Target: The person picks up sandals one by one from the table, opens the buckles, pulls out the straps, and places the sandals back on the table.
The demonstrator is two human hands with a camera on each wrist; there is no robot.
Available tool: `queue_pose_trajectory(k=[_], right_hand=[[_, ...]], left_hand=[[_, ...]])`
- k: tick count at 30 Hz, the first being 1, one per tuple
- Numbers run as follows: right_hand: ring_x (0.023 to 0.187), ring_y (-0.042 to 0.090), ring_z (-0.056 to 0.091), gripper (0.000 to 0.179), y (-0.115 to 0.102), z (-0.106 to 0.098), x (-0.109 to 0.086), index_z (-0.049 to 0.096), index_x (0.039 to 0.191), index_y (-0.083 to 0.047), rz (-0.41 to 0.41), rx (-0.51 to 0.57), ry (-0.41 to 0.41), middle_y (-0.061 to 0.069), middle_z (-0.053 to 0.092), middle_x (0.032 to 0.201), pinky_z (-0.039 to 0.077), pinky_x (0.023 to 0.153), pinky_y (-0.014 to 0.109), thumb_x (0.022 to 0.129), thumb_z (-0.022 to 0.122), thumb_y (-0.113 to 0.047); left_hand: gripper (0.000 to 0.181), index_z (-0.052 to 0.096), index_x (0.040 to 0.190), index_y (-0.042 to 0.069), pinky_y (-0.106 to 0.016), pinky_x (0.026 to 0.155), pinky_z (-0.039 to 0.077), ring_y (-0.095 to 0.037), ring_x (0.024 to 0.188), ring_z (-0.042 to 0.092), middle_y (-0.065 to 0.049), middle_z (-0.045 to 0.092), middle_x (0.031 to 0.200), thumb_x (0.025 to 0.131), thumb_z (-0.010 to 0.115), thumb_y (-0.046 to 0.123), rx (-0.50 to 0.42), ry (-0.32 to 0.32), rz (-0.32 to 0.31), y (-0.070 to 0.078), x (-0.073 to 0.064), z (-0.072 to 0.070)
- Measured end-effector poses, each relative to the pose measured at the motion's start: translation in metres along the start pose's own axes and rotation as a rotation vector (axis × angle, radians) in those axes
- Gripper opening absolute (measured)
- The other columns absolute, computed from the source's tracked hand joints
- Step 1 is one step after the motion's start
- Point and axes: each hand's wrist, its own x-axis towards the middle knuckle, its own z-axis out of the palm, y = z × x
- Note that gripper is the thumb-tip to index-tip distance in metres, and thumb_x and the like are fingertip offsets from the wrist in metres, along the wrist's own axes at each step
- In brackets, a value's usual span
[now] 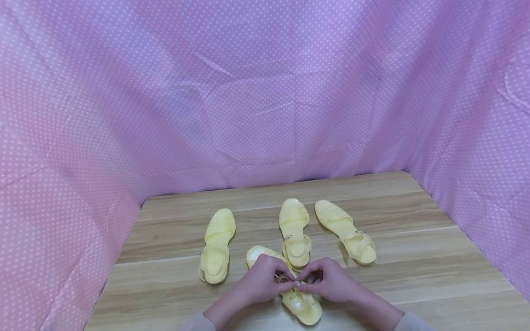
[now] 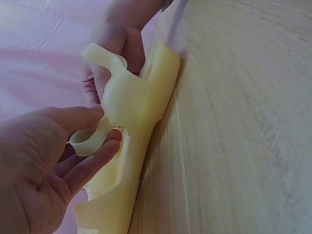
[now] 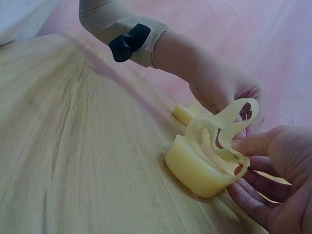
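A pale yellow jelly sandal point(image 1: 308, 313) lies at an angle near the front of the table, toe pointing away to the left. Both hands meet over its ankle strap. My left hand point(image 1: 262, 280) pinches the looped strap point(image 2: 91, 142) between thumb and fingers. From the other side, my right hand point(image 1: 336, 282) pinches the strap by its fastening, thumb and fingertips at the side of the heel part point(image 3: 195, 168). In the right wrist view a strap loop point(image 3: 239, 114) stands up above the sandal. Fingers partly hide the fastening.
Three more yellow sandals lie on the wooden table point(image 1: 164, 308): one at the left point(image 1: 220, 226), one in the middle point(image 1: 293, 216) just behind the handled sandal, one slanting at the right point(image 1: 338, 224). Pink dotted cloth point(image 1: 262, 111) hangs around the back and sides.
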Motion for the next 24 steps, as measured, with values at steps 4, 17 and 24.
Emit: queue_pose_trajectory(k=[4, 17, 24], right_hand=[[0.068, 0.003, 0.062, 0.019, 0.0001, -0.0002, -0.0003, 0.082, 0.104, -0.009, -0.004, -0.002, -0.005, 0.005, 0.077, 0.083, 0.051, 0.057, 0.015, 0.088, 0.086, -0.019], [0.067, 0.003, 0.063, 0.019, -0.0007, -0.0007, 0.0001, 0.082, 0.104, -0.009, 0.006, 0.005, 0.004, 0.008, 0.077, 0.084, 0.051, 0.058, 0.015, 0.088, 0.087, -0.016], [0.069, 0.003, 0.063, 0.019, -0.0008, -0.0002, -0.0002, 0.082, 0.105, -0.009, 0.001, 0.0, 0.003, 0.007, 0.079, 0.087, 0.053, 0.06, 0.016, 0.088, 0.087, -0.016]], left_hand=[[0.004, 0.084, 0.089, 0.013, -0.01, 0.061, 0.054, 0.012, 0.071, 0.06, 0.002, 0.081, 0.085, 0.089, 0.087, 0.015, -0.003, 0.0, -0.009, 0.0006, 0.002, -0.0002], [0.005, 0.085, 0.088, 0.012, -0.01, 0.062, 0.052, 0.012, 0.072, 0.058, 0.003, 0.08, 0.084, 0.09, 0.086, 0.016, -0.001, -0.025, 0.007, -0.001, 0.0018, -0.0041], [0.007, 0.084, 0.083, 0.015, -0.009, 0.065, 0.052, 0.013, 0.067, 0.057, 0.008, 0.079, 0.078, 0.087, 0.089, 0.015, 0.015, -0.048, -0.022, 0.0026, 0.006, -0.005]])
